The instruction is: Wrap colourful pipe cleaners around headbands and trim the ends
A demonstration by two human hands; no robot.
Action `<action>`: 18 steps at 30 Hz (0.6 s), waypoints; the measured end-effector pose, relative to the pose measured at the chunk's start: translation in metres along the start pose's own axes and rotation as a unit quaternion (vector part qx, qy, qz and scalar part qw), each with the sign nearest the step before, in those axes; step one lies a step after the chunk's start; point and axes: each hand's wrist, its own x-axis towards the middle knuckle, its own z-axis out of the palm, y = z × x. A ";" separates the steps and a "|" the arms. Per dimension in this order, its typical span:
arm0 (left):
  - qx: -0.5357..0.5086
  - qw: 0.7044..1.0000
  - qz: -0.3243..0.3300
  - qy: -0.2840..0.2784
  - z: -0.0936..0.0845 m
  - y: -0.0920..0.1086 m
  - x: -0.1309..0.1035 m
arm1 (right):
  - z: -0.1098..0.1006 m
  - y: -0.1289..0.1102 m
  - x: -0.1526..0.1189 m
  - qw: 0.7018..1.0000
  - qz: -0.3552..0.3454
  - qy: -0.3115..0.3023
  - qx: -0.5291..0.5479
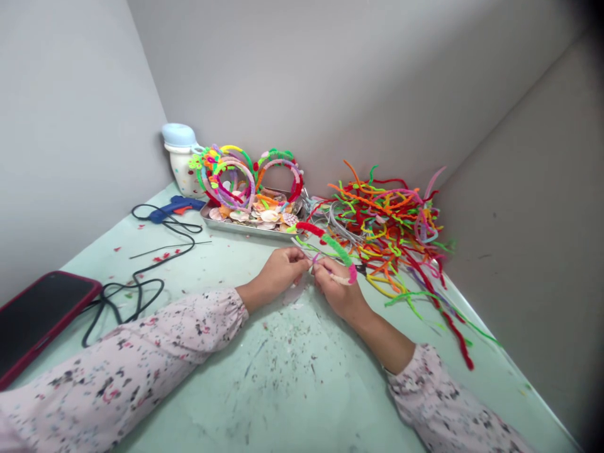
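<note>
A curved headband (340, 250), wrapped in red, green, pink and whitish pipe cleaner, arcs above my right hand (340, 290). My right fingers are closed round its near end. Close beside it, my left hand (279, 274) is closed in a pinch, its fingertips almost meeting the right ones. A short bit of purple pipe cleaner (316, 258) shows between the two hands. What exactly sits in the left fingertips is too small to make out. Just behind the hands stands a metal tray (255, 231) of shells and flat pieces.
Several wrapped headbands (236, 182) rest upright on the tray. A tangled heap of pipe cleaners (387, 214) lies at the right, with bare grey bands (342, 220) by it. At the left are a blue glue gun (170, 207), its black cord (136, 277), a white jar (182, 160) and a phone (44, 314).
</note>
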 end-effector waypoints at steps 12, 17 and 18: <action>0.006 1.000 -0.014 0.010 0.002 0.003 0.001 | -0.003 0.003 -0.001 0.998 -0.006 -0.009 -0.062; -0.011 1.000 -0.004 0.007 0.002 -0.001 0.002 | -0.001 0.008 0.001 0.999 -0.006 -0.008 -0.034; -0.013 1.000 -0.004 0.007 0.002 -0.001 0.002 | -0.001 0.008 0.001 0.999 -0.006 -0.008 -0.031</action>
